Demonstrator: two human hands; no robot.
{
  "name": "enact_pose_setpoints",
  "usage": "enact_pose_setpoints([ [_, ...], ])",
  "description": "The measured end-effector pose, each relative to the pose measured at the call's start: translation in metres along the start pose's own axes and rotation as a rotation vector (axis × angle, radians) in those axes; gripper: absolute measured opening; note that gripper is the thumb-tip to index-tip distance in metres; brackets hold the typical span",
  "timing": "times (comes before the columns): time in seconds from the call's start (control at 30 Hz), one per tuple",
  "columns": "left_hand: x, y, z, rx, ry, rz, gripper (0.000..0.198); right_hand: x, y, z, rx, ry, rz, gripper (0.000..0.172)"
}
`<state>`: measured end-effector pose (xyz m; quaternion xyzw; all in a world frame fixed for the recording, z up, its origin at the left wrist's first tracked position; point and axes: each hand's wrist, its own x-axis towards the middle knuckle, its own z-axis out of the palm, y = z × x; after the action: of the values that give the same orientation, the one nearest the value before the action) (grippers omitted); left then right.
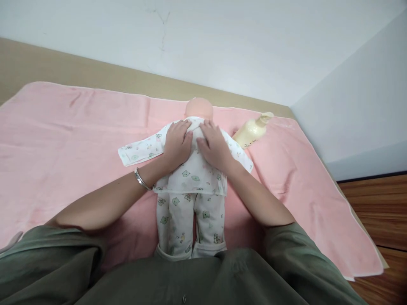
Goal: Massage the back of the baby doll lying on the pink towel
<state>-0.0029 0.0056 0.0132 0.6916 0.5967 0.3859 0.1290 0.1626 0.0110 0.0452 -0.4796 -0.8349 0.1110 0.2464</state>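
Observation:
A baby doll (199,108) lies stretched out, its bald head pointing away from me and its face not visible. It wears a white long-sleeved top (193,173) and matching trousers (181,216), both printed with small green animals. My left hand (178,144) rests flat on the left of the doll's upper body, fingers extended toward its neck. On the other side my right hand (213,143) lies flat in the same way, thumb apart from the fingers. A narrow strip of the top shows between the two thumbs. Neither hand grips anything.
Beneath the doll a pink blanket (79,169) covers a tan surface (95,70). A cream pump bottle (252,132) lies tilted beside the doll's right-hand sleeve. A white wall (222,38) rises behind, and brown wooden furniture (375,207) stands at the right.

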Motion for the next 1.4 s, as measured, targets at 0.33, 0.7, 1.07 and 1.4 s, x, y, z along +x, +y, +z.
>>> enact_pose_setpoints([
  [0.33, -0.001, -0.006, 0.005, -0.084, 0.060, 0.003, 0.046, -0.003, 0.003, 0.006, 0.015, 0.103, -0.069, 0.052],
  [0.7, -0.001, -0.006, 0.005, -0.070, 0.055, 0.020, 0.046, 0.002, 0.002, 0.003, 0.003, 0.082, -0.004, 0.057],
  [1.07, -0.004, -0.002, 0.001, 0.015, 0.041, 0.065, 0.050, 0.004, -0.010, 0.001, -0.100, -0.107, 0.007, 0.059],
  [1.4, 0.032, -0.008, -0.022, 0.056, -0.089, -0.048, 0.047, -0.014, -0.030, -0.054, -0.202, -0.437, -0.133, 0.058],
])
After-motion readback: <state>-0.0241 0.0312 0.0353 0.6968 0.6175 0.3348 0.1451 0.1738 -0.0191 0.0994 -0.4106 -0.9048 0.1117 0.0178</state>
